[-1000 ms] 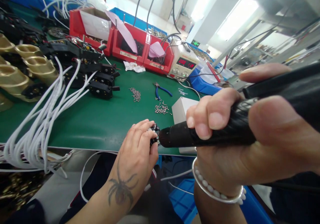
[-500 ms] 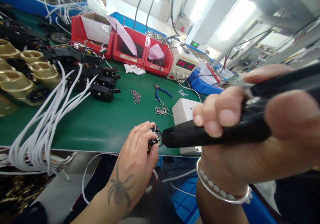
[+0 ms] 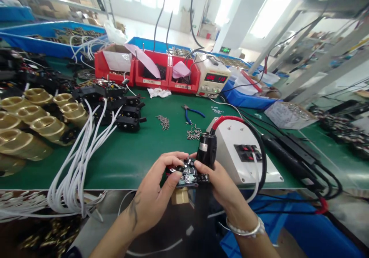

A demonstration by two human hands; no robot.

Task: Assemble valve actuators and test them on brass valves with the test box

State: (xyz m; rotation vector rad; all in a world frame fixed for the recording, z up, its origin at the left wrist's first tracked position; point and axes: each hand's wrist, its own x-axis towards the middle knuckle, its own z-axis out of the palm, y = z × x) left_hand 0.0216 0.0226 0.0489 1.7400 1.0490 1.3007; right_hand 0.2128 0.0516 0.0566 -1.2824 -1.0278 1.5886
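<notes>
My left hand (image 3: pixel 161 177) is closed on a small black assembly with a circuit board (image 3: pixel 188 175), held at the table's front edge. A brass fitting (image 3: pixel 181 196) shows just beneath it. My right hand (image 3: pixel 220 179) is wrapped round a black electric screwdriver (image 3: pixel 206 150), its red-sleeved cable end upward. The right thumb touches the assembly's right side. The screwdriver's tip is hidden. Beyond the hands lie two heaps of small screws (image 3: pixel 194 133) and blue-handled pliers (image 3: pixel 191 112).
Brass fittings (image 3: pixel 43 125), white cables (image 3: pixel 83 162) and black assemblies (image 3: pixel 129 115) crowd the left. Red bins (image 3: pixel 151 69) and a power supply (image 3: pixel 211 77) stand behind. A white switch box (image 3: pixel 239 146) and another black screwdriver (image 3: pixel 291 158) lie right.
The screwdriver has swung from pointing left at the assembly to standing cable end up. My right hand has come down and in to the assembly. The view has shifted.
</notes>
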